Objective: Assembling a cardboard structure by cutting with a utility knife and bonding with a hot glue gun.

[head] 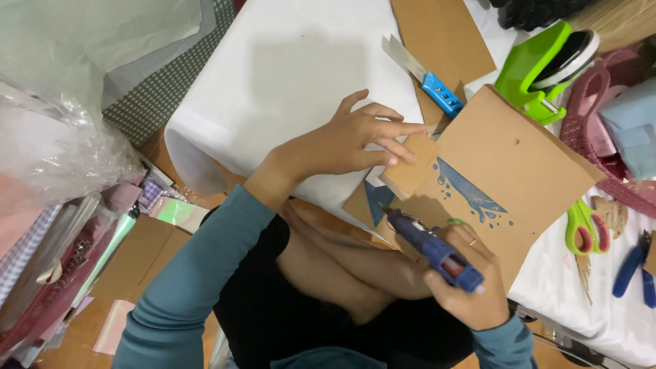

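Cardboard piece point(408, 166), small and brown, is what we pinch in our left hand point(355, 140), fingers closed on its upper edge, just above the large cardboard sheet point(509, 160) with blue marks. Our right hand point(471, 283) is wrapped fully around a blue glue gun point(432, 247), its nozzle pointing near the small piece's lower corner. Beyond lie a blue box cutter point(437, 90), green scissors point(584, 229) and a green tape dispenser point(540, 65) on the white tabletop point(287, 75).
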